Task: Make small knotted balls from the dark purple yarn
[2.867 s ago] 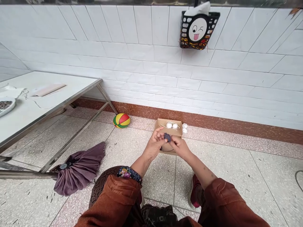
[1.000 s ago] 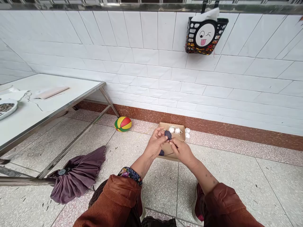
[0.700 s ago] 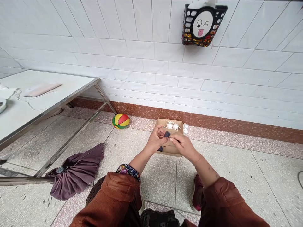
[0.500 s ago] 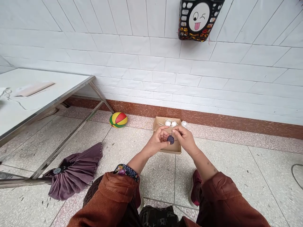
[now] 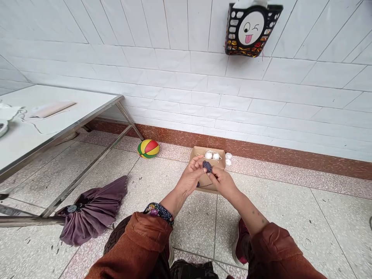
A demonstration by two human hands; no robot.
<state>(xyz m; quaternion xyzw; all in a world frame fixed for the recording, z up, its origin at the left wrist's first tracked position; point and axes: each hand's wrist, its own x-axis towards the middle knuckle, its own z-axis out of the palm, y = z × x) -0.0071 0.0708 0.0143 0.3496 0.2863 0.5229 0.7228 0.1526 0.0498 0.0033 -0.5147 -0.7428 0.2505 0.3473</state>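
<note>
A small bundle of dark purple-grey yarn [image 5: 207,166] is held between my two hands above a shallow cardboard box [image 5: 194,153]. My left hand [image 5: 193,174] pinches it from the left with thumb and fingers. From the right, my right hand [image 5: 221,179] has thumb and fingers closed at the bundle's lower right side. White yarn balls [image 5: 215,156] with loose strands lie at the back of the box, and more white yarn [image 5: 228,157] sits just outside its right edge. A dark strand [image 5: 205,185] runs along the box floor below my hands.
A colourful ball [image 5: 148,148] rests by the wall, left of the box. A folded purple umbrella [image 5: 93,213] lies near the metal-framed table [image 5: 95,101] at left. On the wall hangs a black basket [image 5: 232,29] with a winking face. My shoes [image 5: 241,240] flank the floor before me.
My right hand has come down from above the yarn bundle to its right side. The bundle has turned in my fingers, and the view has shifted slightly.
</note>
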